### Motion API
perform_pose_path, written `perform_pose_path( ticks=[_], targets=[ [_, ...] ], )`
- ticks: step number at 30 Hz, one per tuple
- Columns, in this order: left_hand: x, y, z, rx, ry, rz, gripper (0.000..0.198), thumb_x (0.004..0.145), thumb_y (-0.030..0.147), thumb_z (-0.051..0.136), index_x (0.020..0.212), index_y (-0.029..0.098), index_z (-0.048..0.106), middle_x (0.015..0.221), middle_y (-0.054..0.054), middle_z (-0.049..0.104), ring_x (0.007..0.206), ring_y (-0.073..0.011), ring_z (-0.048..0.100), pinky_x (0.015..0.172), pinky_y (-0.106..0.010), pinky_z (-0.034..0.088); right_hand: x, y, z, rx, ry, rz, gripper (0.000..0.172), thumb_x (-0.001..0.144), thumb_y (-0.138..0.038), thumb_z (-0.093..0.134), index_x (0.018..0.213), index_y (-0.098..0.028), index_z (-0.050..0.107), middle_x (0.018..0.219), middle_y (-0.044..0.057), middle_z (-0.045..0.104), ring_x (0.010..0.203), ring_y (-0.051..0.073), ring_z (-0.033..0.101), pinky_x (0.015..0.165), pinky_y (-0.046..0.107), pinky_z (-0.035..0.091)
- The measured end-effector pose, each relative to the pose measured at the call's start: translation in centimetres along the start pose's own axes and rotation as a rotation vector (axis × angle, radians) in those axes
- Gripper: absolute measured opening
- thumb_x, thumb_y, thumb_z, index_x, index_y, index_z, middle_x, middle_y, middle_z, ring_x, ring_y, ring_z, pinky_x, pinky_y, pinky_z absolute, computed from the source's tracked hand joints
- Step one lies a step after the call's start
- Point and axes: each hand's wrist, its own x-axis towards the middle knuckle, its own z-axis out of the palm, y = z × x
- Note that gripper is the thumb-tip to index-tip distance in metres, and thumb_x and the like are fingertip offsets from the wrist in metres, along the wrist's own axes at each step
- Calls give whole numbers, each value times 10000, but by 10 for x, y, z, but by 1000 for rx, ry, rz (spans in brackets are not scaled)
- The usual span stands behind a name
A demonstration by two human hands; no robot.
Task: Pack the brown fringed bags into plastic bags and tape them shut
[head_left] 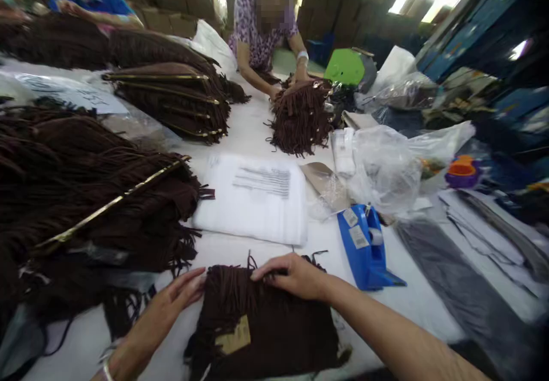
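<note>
A dark brown fringed piece [295, 341], which looks like a flat bag, lies in front of me with a pale tag [234, 335] on its left part. My right hand [295, 277] rests at its top edge, fingers curled over the fringe. Beside the upper left corner, my left hand [175, 298] has its fingers stretched out and holds nothing. Just beyond lies a stack of white sheets [253, 221] with thin grey strips [263, 181] on it.
Brown fringed pieces with gold zips [115, 201] are heaped at left. A blue tape dispenser [360, 249] stands at right near clear plastic bags [386, 163]. Across the table, a person [263, 38] handles a fringed stack [300, 115]. Grey material [450, 278] lies at far right.
</note>
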Motion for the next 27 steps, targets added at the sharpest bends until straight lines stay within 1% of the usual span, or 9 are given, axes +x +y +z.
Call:
perform_pose_path(
  ticks=[4,7,10,12,13,15,18,22,27],
  targets=[
    [12,1,4,149,29,77,602,802,606,481,1227,180,508,1188,-73,631,1130,-246,574,963,-357,478,-30,-5,40,-237,-162,-248,343,904,-335,551,1205,-171,578,1323,87,546,1329,220,360,1139,407,185],
    [27,9,7,458,163,276,517,826,582,444,1142,193,568,1158,-78,628,1099,-260,570,970,-400,444,-53,-14,50,-238,-120,-296,324,915,-372,533,1169,-179,591,1241,79,611,1258,194,457,1122,366,227],
    [42,26,19,767,183,529,427,872,529,382,944,183,622,996,-88,651,994,-258,579,957,-406,402,-80,-15,34,-185,376,-58,252,953,-341,439,986,-199,645,954,39,704,957,151,630,944,294,418],
    [50,39,35,932,72,579,443,904,486,311,843,172,617,909,-102,645,940,-257,574,917,-393,395,-98,-8,14,-204,774,247,332,963,-378,379,882,-194,643,867,50,685,848,171,633,827,298,458],
    [52,45,44,1001,7,566,454,912,466,287,808,169,614,883,-110,644,921,-257,574,895,-384,394,-105,-2,3,-180,856,424,376,960,-423,363,861,-186,638,872,65,678,836,186,630,801,305,461],
    [56,54,62,1093,-97,508,466,915,440,273,753,168,614,839,-121,651,875,-257,583,840,-367,397,-112,11,-16,-30,761,723,465,934,-524,355,849,-166,638,881,94,677,816,211,634,778,320,469],
    [59,61,80,1129,-163,425,493,909,446,271,673,175,608,734,-119,659,751,-246,605,732,-342,404,-104,31,-33,247,465,907,602,887,-642,346,741,-140,645,725,100,672,688,214,642,683,319,497],
    [67,70,90,1113,-224,316,531,889,490,281,609,170,599,642,-131,652,642,-261,601,645,-352,385,-72,57,-42,479,276,922,605,799,-693,481,682,-123,650,653,80,668,580,196,632,595,321,519],
    [87,79,102,879,-412,242,479,812,558,421,731,148,654,696,-87,687,683,-238,628,653,-324,431,-45,61,-49,705,129,789,498,795,-591,584,890,-114,690,894,89,713,873,217,666,822,336,514]
  ],
)
